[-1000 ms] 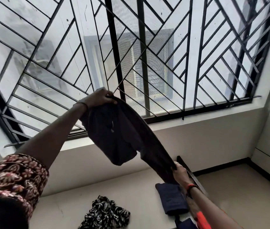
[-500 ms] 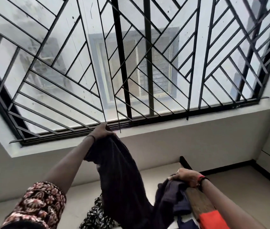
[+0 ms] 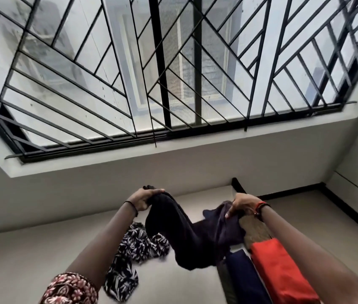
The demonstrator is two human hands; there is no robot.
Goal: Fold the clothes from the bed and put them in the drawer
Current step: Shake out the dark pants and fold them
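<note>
1. Currently the person is holding a dark garment (image 3: 186,233) above the bed (image 3: 42,260), stretched between both hands.
2. The left hand (image 3: 146,199) is gripping one end of the garment, with the fingers curled over a bunched edge, and is sitting a little higher than the other hand.
3. The right hand (image 3: 242,205) is clutching the other end, with the fingers pointing down over the cloth.
4. The middle of the garment is sagging in a loop between the hands. Whether its lowest fold is touching the bed cannot be told.
5. A black-and-white patterned garment (image 3: 134,251) is lying crumpled on the bed beside the left forearm, partly hidden behind the dark garment.
6. A folded navy piece (image 3: 246,279) and a folded orange-red piece (image 3: 281,270) are lying side by side and touching, at the bed's right edge by the right forearm.
7. A brown board (image 3: 254,229) is showing just beyond the orange-red piece, below the right hand.
8. A floral sleeve (image 3: 70,290) is covering the left upper arm. A thin dark band is circling the left wrist, and red and black bands are circling the right wrist.
9. A window with a black metal grille (image 3: 173,73) is filling the upper part of the view, above the pale wall behind the bed.
</note>
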